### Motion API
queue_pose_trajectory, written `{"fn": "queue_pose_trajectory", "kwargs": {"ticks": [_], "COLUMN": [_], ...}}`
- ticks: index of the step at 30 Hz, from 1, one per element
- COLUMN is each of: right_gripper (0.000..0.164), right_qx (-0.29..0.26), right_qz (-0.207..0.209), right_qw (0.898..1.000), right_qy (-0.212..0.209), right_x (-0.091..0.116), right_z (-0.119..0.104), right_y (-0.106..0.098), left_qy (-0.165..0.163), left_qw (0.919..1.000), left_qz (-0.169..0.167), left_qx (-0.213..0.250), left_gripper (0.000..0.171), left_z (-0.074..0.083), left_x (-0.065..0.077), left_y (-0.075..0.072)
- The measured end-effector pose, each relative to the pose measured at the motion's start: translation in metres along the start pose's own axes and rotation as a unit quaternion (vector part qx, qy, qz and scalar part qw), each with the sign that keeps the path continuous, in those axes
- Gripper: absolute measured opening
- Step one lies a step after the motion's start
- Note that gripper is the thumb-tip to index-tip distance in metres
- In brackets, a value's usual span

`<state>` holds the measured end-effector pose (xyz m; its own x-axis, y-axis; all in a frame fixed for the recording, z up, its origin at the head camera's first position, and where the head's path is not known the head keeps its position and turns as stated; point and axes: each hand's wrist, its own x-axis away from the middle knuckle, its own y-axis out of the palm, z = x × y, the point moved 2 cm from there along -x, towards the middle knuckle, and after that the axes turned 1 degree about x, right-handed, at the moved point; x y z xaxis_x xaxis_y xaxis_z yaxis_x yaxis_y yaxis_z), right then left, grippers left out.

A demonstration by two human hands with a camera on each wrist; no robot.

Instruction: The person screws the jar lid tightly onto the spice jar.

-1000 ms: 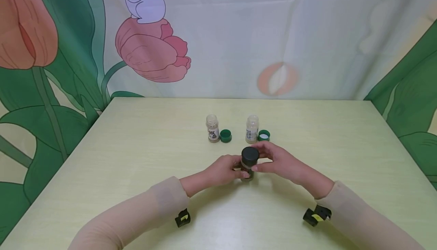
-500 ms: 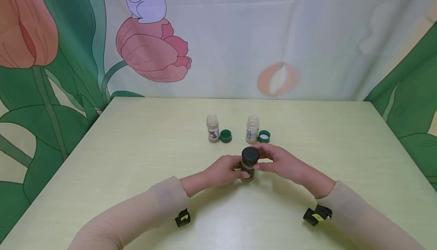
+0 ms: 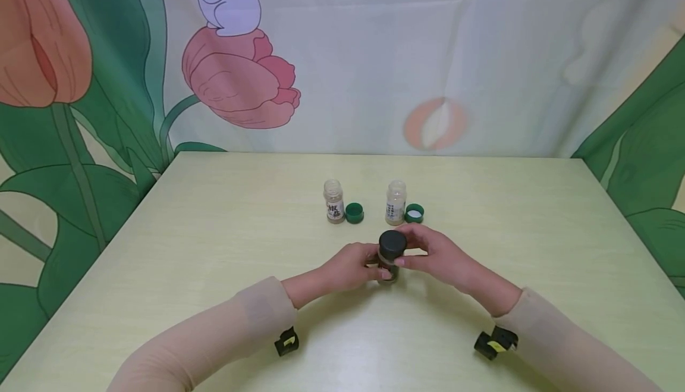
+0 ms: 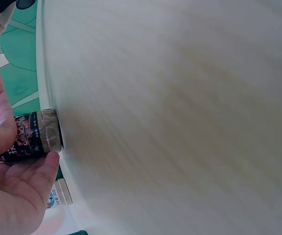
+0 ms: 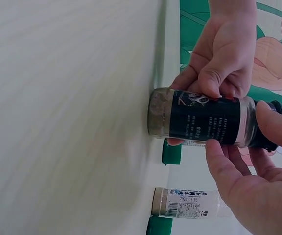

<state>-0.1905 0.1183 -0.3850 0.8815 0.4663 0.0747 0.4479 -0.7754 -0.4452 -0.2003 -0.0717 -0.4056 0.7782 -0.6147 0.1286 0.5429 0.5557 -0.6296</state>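
A spice jar [image 5: 204,117] with a black label and brownish contents stands upright near the middle of the table. My left hand [image 3: 345,266] grips its body low down, thumb in front and fingers behind. The thumb and fingers of my right hand [image 3: 436,252] hold the jar around its black cap [image 3: 393,244], which sits on top. One right fingertip also lies along the label in the right wrist view. From the head camera, the hands cover much of the jar's body.
Behind the hands stand two small capless glass jars, one on the left [image 3: 334,204] and one on the right [image 3: 395,204]. Beside each lies a green cap, the left cap [image 3: 354,213] and the right cap [image 3: 414,213]. A patterned curtain [image 3: 348,71] hangs behind the table.
My right wrist and sleeve have turned slightly, with the fingers still at the cap. The left hand and the jar stay in place.
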Motion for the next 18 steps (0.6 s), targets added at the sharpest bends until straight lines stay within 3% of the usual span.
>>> {"fn": "queue_pose_trajectory", "kwargs": {"ticks": [18], "right_gripper": [0.058], "right_qx": [0.009], "right_qz": [-0.028], "right_qw": [0.999], "right_qy": [-0.017], "right_x": [-0.0022], "right_z": [0.0041], "right_y": [-0.0004], "left_qy": [0.006], "left_qw": [1.0000], "left_qz": [-0.005], "left_qx": [-0.005], "left_gripper": [0.031], "left_z": [-0.0014], "left_x": [-0.0007], "left_y": [-0.0013]}}
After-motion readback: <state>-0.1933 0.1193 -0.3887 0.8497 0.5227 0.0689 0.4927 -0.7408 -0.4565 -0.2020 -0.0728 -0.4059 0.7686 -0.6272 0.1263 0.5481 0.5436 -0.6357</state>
